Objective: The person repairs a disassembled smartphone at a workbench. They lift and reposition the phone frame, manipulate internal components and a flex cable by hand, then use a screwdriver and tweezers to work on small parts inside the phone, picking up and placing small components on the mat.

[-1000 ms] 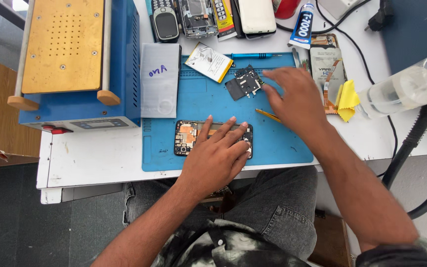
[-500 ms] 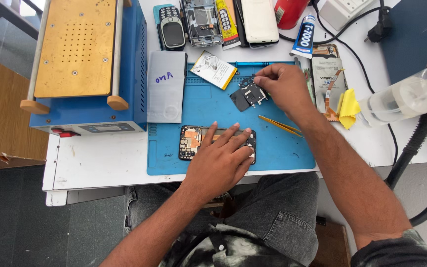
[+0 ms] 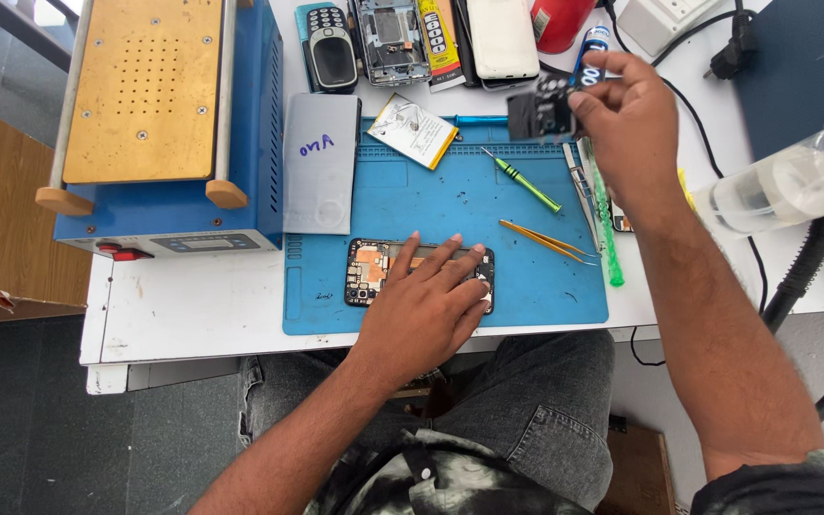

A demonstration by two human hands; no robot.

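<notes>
Two bare hands work over a blue mat (image 3: 526, 286) on a white bench (image 3: 183, 305). Nearest the front edge, the left hand (image 3: 426, 305) lies flat with fingers spread, pressing on an opened phone (image 3: 369, 270) whose long axis runs parallel to that edge. This hand covers the phone's right half; copper-coloured innards show at its left end. Just beyond, toward the mat's right side, lie gold tweezers (image 3: 545, 240) and a green screwdriver (image 3: 525, 180), both slanted. Farther back, above the mat's far right corner, the right hand (image 3: 627, 119) is raised off the bench, pinching a small dark phone part (image 3: 541, 113) between thumb and fingertips. The part hangs well apart from the phone, up and to its right. A blue heating machine (image 3: 159, 124) with a brass-coloured top fills the far left corner.
</notes>
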